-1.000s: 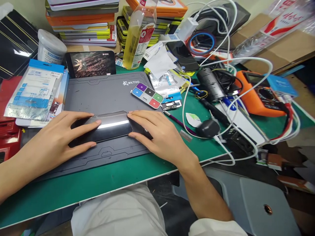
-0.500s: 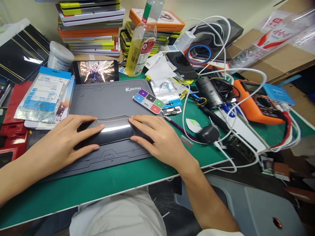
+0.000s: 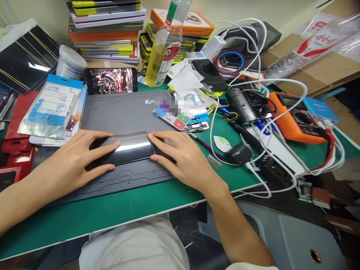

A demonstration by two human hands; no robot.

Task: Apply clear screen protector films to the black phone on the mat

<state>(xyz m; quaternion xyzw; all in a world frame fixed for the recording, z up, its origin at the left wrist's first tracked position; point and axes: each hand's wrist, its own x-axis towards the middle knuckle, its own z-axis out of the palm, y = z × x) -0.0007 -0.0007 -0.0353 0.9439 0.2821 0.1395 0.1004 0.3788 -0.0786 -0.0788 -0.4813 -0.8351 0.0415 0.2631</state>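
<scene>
A glossy dark phone [image 3: 132, 147] lies lengthwise on the dark grey work mat [image 3: 112, 116], a bright streak of light reflected in its face. A thin clear rim shows along its edge; whether this is a separate sheet of glass I cannot tell. My left hand [image 3: 75, 157] grips its left end, with thumb on the near edge, one finger across the top and another at the far edge. At the right end, my right hand [image 3: 182, 155] pinches the corners between thumb and fingers. Both palms cover the ends beneath them.
Behind the mat stand a phone playing a video [image 3: 112, 80], a bottle of yellow liquid [image 3: 163, 56] and stacked flat boxes [image 3: 107, 35]. A partly blurred panel with coloured squares [image 3: 180, 122] lies on the mat. White cables [image 3: 216, 131] and an orange multimeter [image 3: 295, 120] crowd the right.
The view has shifted slightly, so most things sit a little further right. The picture on the standing phone differs. Both hands keep the same hold on the dark phone.
</scene>
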